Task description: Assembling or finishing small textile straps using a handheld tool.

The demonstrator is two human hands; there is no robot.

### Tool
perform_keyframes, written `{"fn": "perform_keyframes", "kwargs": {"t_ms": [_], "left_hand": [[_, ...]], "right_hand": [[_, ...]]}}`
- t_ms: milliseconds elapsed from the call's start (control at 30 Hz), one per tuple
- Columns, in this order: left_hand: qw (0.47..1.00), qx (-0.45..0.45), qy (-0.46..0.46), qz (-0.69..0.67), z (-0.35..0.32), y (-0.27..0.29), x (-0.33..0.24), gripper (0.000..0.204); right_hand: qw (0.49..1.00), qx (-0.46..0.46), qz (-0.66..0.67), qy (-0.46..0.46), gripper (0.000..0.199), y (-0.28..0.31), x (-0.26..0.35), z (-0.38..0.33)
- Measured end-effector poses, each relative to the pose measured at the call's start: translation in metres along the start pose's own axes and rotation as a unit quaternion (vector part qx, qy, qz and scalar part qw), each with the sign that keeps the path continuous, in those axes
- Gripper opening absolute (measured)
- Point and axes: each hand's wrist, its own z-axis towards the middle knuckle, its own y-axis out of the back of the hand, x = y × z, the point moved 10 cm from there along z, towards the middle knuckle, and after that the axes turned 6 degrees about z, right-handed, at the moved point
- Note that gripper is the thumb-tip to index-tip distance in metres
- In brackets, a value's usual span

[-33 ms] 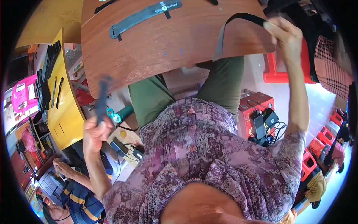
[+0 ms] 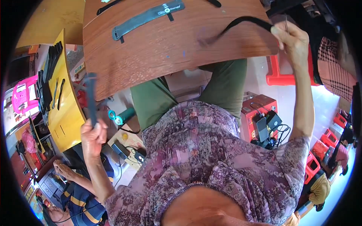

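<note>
My left hand is closed around the lower end of a narrow dark strip, which points up beside the table's left corner. Its upper end is smeared by motion. Over the table's right end, my right hand pinches a black strap that arches leftward. The strap's free end is blurred above the tabletop. Flat on the brown table lies a grey strap with pale printing and two small black tabs. Near the table's far edge are a black strip and another dark piece.
A yellow board at the left carries several black straps. Between it and my legs lies a teal bottle. A red box with black adapters and cables stands right of my legs, near a red stool. Another person sits lower left.
My left hand has shifted slightly left and down, and its strip now stands more upright. The free end of the right hand's strap has swung left and up over the table.
</note>
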Motion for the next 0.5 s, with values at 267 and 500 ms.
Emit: {"fn": "perform_keyframes", "kwargs": {"t_ms": [267,500], "left_hand": [[0.92,0.09,-0.292,-0.245,0.048,-0.095,-0.102,0.054],[0.95,0.15,-0.262,-0.076,0.055,-0.189,-0.135,0.044]], "right_hand": [[0.949,0.285,-0.036,0.132,0.008,-0.133,0.082,-0.047],[0.922,0.25,0.008,0.295,0.009,-0.142,0.138,-0.066]]}}
